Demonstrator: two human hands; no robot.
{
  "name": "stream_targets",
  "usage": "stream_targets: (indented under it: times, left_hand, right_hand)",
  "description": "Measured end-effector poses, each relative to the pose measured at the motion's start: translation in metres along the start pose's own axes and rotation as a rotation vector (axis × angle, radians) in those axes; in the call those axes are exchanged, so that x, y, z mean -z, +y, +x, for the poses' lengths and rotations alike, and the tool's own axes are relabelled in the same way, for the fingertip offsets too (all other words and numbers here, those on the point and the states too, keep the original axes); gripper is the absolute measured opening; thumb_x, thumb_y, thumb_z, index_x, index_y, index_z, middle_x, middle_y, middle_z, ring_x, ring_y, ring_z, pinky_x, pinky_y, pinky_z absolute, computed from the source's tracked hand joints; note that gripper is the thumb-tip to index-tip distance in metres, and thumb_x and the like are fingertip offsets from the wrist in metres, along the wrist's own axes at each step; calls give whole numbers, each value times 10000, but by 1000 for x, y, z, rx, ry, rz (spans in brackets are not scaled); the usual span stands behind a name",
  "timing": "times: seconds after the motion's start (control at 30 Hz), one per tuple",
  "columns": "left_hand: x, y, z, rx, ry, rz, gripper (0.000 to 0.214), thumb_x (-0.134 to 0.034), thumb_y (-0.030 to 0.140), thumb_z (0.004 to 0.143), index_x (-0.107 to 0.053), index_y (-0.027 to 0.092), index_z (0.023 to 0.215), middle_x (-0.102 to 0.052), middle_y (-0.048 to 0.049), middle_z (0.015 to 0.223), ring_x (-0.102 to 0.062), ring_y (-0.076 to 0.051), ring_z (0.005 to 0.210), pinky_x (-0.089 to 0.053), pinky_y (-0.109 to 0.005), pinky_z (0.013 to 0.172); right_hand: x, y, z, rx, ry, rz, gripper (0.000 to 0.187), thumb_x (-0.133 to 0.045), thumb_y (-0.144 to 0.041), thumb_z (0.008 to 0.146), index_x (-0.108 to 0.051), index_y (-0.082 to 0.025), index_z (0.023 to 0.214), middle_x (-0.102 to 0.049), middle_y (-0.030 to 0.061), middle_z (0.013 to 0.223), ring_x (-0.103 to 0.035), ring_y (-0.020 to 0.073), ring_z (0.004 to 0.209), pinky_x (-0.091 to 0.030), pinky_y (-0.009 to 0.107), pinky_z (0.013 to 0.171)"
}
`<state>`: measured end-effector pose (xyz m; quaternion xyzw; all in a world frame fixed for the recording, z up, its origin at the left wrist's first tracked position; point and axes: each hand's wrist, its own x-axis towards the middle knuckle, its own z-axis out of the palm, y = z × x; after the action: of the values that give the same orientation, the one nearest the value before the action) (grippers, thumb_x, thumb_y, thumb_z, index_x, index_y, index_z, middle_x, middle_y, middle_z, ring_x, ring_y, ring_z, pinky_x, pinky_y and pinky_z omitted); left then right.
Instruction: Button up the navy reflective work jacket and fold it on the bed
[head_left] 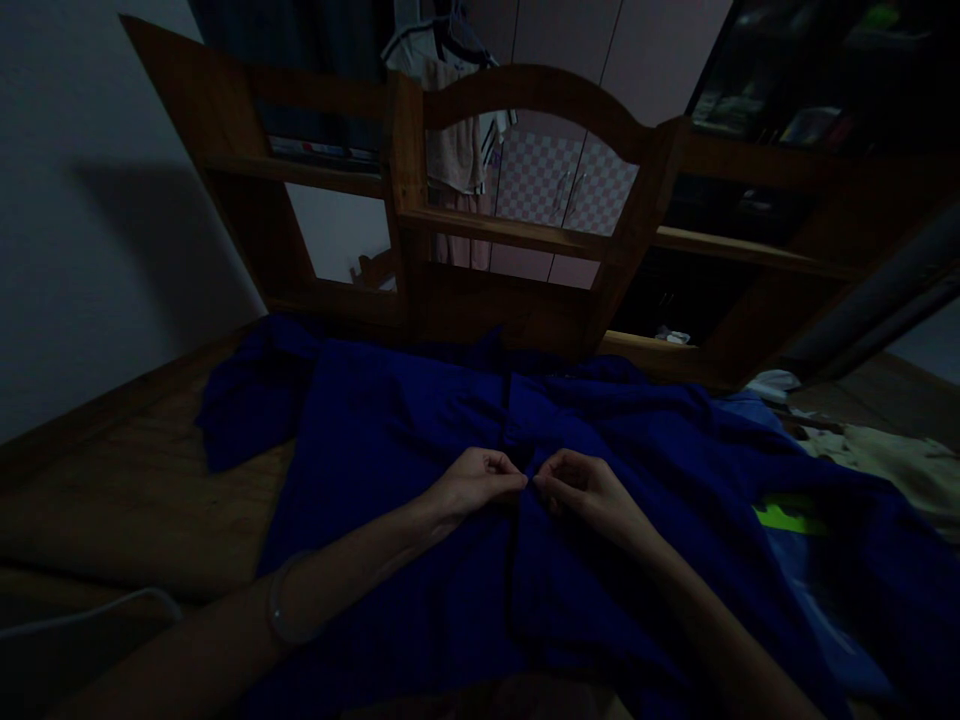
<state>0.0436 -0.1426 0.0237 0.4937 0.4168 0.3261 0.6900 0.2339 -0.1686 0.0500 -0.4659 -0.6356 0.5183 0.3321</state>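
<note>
A dark blue long-sleeved garment lies spread out in front of me, one sleeve stretched to the far left. Its front opening runs down the middle as a dark line. My left hand pinches the garment's edge at that opening with thumb and forefinger. Just to its right, my right hand pinches the other edge, and the fingertips of both hands almost meet. Whatever small fastening may lie between the fingertips is too dark and small to make out. A bangle circles my left forearm.
Under the garment is a wooden surface. A wooden frame with shelves and an arched top stands behind it. At the right lie a light blue cloth with a bright green patch and a cream patterned cloth. A white cable runs at lower left.
</note>
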Motion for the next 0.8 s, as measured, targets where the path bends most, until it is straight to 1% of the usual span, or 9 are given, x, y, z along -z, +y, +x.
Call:
stream_targets:
  times: [0.07,0.17,0.27,0.47,0.6,0.7,0.8]
  left_hand:
    - [-1,1,1,15,7,-30,239,-740,292,617,-591,111,666,-587,2,580,-516,-72,502,-370,-192,518]
    - [-3,3,1,33,28,-37,233,-744,273,601,-584,112,658,-576,9,560,-495,-65,479,-371,-197,516]
    - [-2,4,1,21,8,-7,228,-737,269,605,-579,117,665,-563,18,548,-486,-64,468,-369,-197,510]
    - [0,3,-1,-27,-55,61,229,-721,276,621,-580,123,718,-548,26,580,-474,-59,492,-326,-181,488]
    - [1,4,-1,-60,-64,145,271,-715,319,623,-577,130,759,-556,21,614,-467,-62,504,-311,-180,483]
    - [1,5,0,-109,-93,200,277,-701,325,637,-567,132,785,-564,14,646,-471,-66,522,-316,-180,490]
    - [1,5,0,-163,-132,233,254,-687,291,647,-564,135,805,-582,2,694,-501,-80,574,-348,-185,527]
  right_hand:
    - [-1,0,0,-5,13,-7,271,-584,-417,826,-560,-147,831,-567,-3,652,-518,98,542,-394,212,513]
    - [-1,4,0,6,27,-64,286,-545,-439,849,-561,-154,830,-542,-14,632,-483,90,522,-358,204,480]
    - [-1,8,-2,20,-1,-99,278,-541,-441,854,-565,-164,848,-533,-19,648,-467,86,542,-337,197,480]
    - [-1,9,-3,-22,-84,5,297,-548,-467,843,-520,-172,857,-504,-31,666,-457,80,542,-350,191,485]
    - [-1,8,-4,-44,-96,33,325,-583,-486,810,-495,-183,888,-489,-37,677,-451,78,522,-344,186,454]
    - [-1,7,-6,-53,-84,-2,334,-575,-495,811,-493,-190,920,-504,-33,682,-469,88,522,-358,192,451]
    - [-2,4,-8,-36,-57,-92,317,-548,-492,830,-516,-181,884,-512,-27,658,-464,88,521,-342,190,449]
